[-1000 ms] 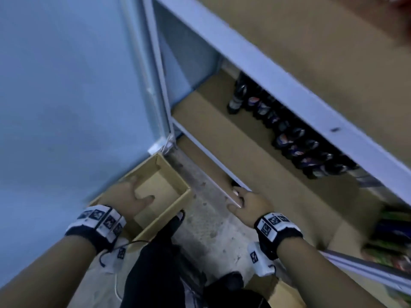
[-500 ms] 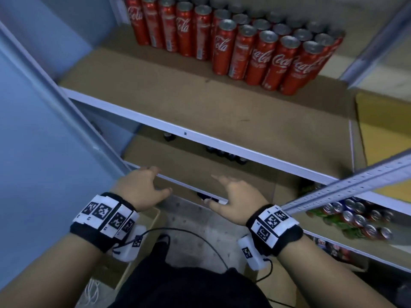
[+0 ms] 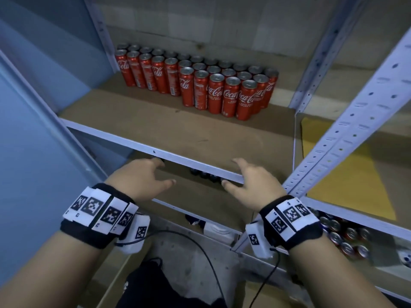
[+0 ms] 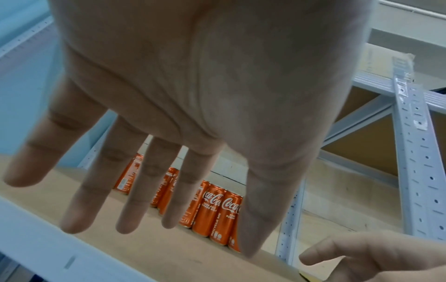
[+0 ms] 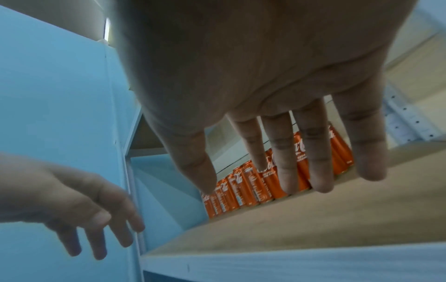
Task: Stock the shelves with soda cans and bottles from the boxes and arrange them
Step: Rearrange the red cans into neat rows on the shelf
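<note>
Several red Coca-Cola cans [image 3: 200,83] stand in rows at the back of a brown shelf board [image 3: 178,134]; they also show in the left wrist view as cans [image 4: 217,213] and in the right wrist view as cans [image 5: 243,188]. My left hand [image 3: 144,178] hovers empty just below the shelf's white front edge [image 3: 178,157], fingers [image 4: 135,190] spread and straight. My right hand [image 3: 251,183] is level with it to the right, fingers [image 5: 287,156] straight, holding nothing. Dark bottle tops [image 3: 204,174] peek out on the shelf below.
A blue wall [image 3: 33,130] closes the left side. A perforated white upright [image 3: 347,134] slants across the right, with a yellow board [image 3: 347,174] behind it. Mixed cans [image 3: 344,236] lie on a lower right shelf. A black cable [image 3: 200,252] hangs below my wrists.
My view and both hands have risen from the cardboard box on the floor up to the shelf with the red cans. Both hands stay empty.
</note>
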